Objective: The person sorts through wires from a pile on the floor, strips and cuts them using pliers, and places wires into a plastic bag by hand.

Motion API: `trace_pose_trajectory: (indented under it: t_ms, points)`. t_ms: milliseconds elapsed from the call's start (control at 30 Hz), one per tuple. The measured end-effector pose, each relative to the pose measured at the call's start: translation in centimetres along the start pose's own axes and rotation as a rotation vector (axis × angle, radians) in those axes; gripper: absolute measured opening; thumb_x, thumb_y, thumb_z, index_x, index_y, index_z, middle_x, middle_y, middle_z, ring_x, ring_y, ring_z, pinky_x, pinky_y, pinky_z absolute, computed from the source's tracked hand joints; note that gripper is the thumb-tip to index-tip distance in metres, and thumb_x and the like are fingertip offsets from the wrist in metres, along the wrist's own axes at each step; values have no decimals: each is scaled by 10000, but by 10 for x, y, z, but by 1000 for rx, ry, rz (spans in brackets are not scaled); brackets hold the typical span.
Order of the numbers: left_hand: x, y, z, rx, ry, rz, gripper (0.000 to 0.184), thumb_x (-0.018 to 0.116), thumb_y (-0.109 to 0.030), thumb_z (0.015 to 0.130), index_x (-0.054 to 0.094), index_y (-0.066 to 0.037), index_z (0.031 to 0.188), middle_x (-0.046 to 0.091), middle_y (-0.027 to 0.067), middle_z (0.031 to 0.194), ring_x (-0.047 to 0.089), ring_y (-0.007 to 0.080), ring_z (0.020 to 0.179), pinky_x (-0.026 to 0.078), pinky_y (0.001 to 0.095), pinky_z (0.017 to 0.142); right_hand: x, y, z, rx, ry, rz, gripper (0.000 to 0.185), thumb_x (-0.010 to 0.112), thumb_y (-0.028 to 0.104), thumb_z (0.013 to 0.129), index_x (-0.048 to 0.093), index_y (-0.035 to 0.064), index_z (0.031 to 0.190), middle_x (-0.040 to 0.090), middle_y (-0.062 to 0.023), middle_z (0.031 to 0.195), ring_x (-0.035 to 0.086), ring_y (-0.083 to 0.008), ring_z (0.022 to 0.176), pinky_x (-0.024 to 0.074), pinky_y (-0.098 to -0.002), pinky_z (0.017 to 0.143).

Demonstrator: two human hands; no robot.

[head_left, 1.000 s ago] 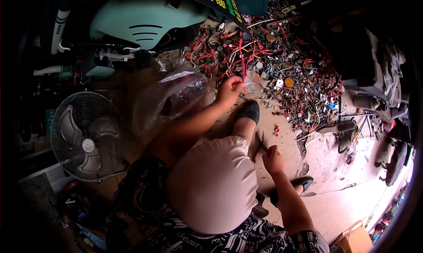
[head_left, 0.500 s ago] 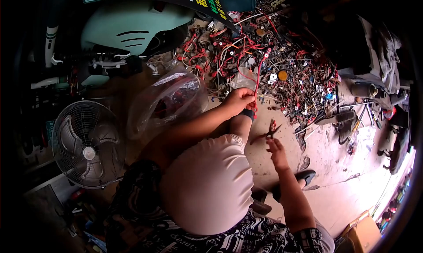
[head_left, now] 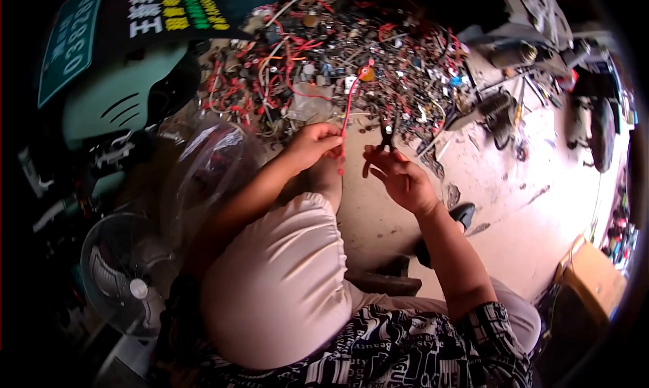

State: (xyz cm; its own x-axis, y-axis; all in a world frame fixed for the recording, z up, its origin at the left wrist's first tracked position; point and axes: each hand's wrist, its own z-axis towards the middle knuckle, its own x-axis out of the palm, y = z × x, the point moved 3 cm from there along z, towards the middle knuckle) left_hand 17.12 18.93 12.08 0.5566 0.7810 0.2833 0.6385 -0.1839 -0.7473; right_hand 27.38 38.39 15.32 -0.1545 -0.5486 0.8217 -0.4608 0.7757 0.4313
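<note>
My left hand (head_left: 314,146) is closed in a pinch on a red cable (head_left: 348,107). The cable rises from the fingers to a terminal end over the scrap pile, and a short red end hangs below them. To the right, my right hand (head_left: 403,183) is wrapped around a pair of pliers (head_left: 387,136) with dark jaws pointing away from me. One reddish handle shows beside the fingers. The pliers and the cable are apart. Whether the jaws are parted is too small to tell.
A wide heap of small scrap parts (head_left: 324,57) and red wires covers the floor ahead. Left are a clear plastic bag (head_left: 213,165), a fan (head_left: 138,288) and a pale green scooter (head_left: 111,107). Brushes (head_left: 497,107) and tools lie right, a cardboard box (head_left: 593,278) lower right.
My right hand has moved up and toward the left hand, bringing the pliers off the floor area. The left hand still holds the red cable. The view has shifted to the right.
</note>
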Motion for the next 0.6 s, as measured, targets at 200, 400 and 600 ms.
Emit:
trace_pose_trajectory:
  t_ms: [200,400,600]
  points:
    - [11,-11,-7,-35,89,111,162,532,-94,891,570,13,1006,618,42,857,593,110,743,477,239,706,-5,2,0,24,-49,17,393,481,199,804,544,66,1169,514,-61,1274,460,-205,1134,304,-382,979]
    - [18,-17,-10,-51,132,105,167,529,-87,890,571,18,1013,613,38,847,578,95,720,477,236,698,-14,7,-2,34,-147,-66,441,459,198,807,500,45,1219,512,-60,1264,469,-195,1087,310,-367,972]
    - [21,-19,-11,-62,169,153,171,525,-72,887,566,31,1017,598,30,805,573,87,702,477,226,672,-23,17,1,46,-159,-207,371,482,126,800,539,9,1147,555,-59,1138,499,-149,940,366,-285,902]
